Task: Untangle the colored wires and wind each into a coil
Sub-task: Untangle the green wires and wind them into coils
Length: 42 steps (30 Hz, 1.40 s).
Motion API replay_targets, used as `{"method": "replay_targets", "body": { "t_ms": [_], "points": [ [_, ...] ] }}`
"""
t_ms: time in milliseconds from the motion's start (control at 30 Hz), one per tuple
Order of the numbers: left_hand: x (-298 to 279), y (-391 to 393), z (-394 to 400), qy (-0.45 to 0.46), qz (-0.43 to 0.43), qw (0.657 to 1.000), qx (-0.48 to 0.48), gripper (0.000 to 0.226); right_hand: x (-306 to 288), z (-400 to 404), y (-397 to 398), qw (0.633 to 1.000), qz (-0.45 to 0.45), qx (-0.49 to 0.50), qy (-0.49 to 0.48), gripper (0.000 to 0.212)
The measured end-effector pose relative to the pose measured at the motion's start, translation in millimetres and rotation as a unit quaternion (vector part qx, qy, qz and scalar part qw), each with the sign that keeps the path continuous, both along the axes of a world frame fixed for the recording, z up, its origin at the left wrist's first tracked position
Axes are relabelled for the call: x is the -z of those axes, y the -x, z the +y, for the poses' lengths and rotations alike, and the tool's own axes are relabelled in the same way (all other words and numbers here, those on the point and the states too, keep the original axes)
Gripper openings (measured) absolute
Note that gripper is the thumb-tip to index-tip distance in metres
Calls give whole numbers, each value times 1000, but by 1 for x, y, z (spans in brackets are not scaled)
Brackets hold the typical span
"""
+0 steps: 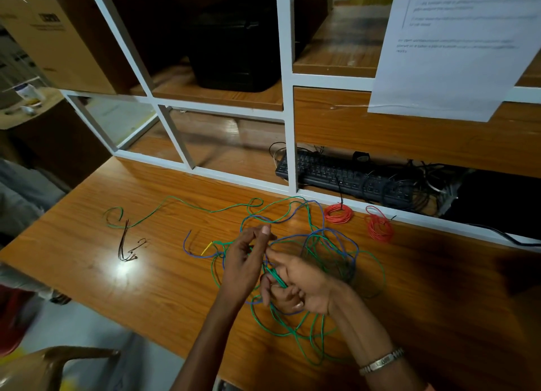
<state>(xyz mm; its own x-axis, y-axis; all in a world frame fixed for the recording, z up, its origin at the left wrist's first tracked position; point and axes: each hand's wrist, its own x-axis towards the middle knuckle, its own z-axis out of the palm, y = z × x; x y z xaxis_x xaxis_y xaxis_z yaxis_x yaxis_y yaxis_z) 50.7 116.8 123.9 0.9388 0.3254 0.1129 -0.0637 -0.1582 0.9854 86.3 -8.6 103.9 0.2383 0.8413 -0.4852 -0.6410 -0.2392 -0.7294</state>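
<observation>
A long green wire [187, 204] and a blue wire [330, 232] lie tangled in loose loops on the wooden desk [164, 285]. My right hand [298, 285] grips a bundle of green wire strands above the tangle. Just left of it, my left hand [246, 261] is raised with its fingers curled at the green and blue strands; motion blur hides the exact hold. A short yellow wire end [206, 248] pokes out left of my left hand. Two wound red coils [338, 213] [379, 226] lie by the desk's back edge.
Thin dark wire pieces [126, 244] lie on the desk's left part. A black keyboard [345, 176] with dark cables sits behind the white frame [288, 103]. A paper sheet [456, 45] hangs at upper right. A chair back [67, 358] is at lower left.
</observation>
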Motion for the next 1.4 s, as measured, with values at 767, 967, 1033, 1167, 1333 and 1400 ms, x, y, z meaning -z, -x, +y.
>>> {"method": "replay_targets", "body": {
  "t_ms": [767,967,1033,1167,1333,1400],
  "points": [
    [47,9,5,-151,-54,983,86,23,14,-40,-53,857,-217,461,78,52],
    [39,-10,28,-254,-77,962,63,28,13,-32,-30,928,-277,130,213,46],
    [39,-14,38,-263,-56,962,55,44,-2,-31,-25,944,-243,78,210,90],
    [44,-14,49,-233,-20,970,68,63,-13,-34,-25,990,-103,-57,79,116],
    [58,-11,46,-103,-9,993,60,25,-11,-47,-23,975,18,-78,-206,98],
    [60,-9,44,-80,-7,996,46,16,-14,-52,-22,942,47,-25,-332,93]
  ]
}}
